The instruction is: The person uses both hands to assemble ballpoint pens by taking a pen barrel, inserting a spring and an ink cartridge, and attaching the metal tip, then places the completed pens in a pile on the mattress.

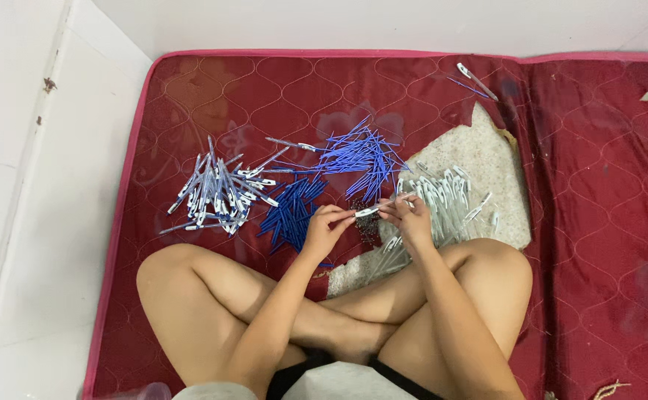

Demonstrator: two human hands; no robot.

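Note:
I sit cross-legged on a dark red quilted mat (583,222). My left hand (326,227) and my right hand (411,220) meet in front of my knees, both gripping a clear pen barrel (372,210) held roughly level between them. Directly beyond my left hand lies a pile of dark blue pen parts (292,210). A heap of thin blue refills (363,155) lies farther back. Clear pen barrels (450,200) are heaped beside my right hand. A pile of assembled pens with white clips (220,194) sits to the left.
A worn patch (479,159) in the mat shows pale padding under the clear barrels. Two loose pens (473,81) lie near the mat's far edge. White tiled floor (42,222) borders the mat on the left and a white wall runs along the back.

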